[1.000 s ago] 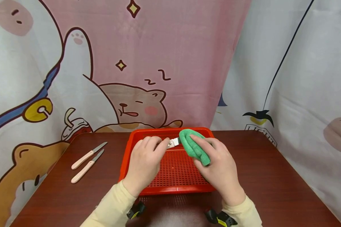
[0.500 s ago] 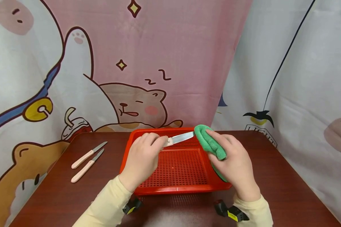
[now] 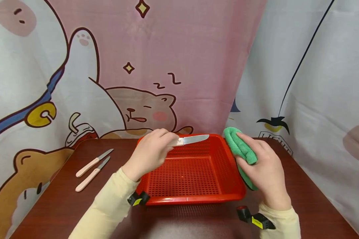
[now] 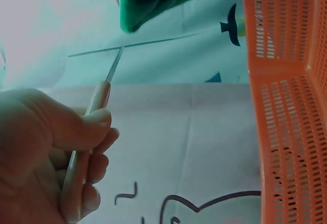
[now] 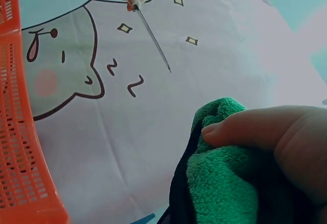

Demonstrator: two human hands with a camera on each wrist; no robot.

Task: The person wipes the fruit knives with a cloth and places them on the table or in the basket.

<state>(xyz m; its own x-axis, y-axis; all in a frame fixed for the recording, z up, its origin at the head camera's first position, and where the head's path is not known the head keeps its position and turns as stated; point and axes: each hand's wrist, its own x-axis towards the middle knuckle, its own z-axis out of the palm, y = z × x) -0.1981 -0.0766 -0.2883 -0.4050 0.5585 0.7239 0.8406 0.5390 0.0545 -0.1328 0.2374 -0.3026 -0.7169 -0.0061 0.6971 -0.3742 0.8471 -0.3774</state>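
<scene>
My left hand (image 3: 151,151) grips a knife by its pale handle (image 4: 84,163), fingers and thumb curled round it. The knife's blade (image 3: 195,138) points right, above the back of a red perforated basket (image 3: 194,199). In the right wrist view the blade (image 5: 153,39) is bare and apart from the cloth. My right hand (image 3: 266,169) holds a folded green cloth (image 3: 239,146) beside the basket's right wall, thumb pressed on its fluffy face (image 5: 225,173). In the left wrist view the green cloth (image 4: 153,4) hangs beyond the knife tip.
Two more pale-handled knives, one farther back (image 3: 94,162) and one nearer (image 3: 92,175), lie side by side on the brown table (image 3: 299,199), left of the basket. A printed cartoon curtain (image 3: 197,66) hangs behind the table.
My right hand has drawn the green cloth rightward off the blade, baring it to the tip. My left hand, still gripping the knife, has risen slightly.
</scene>
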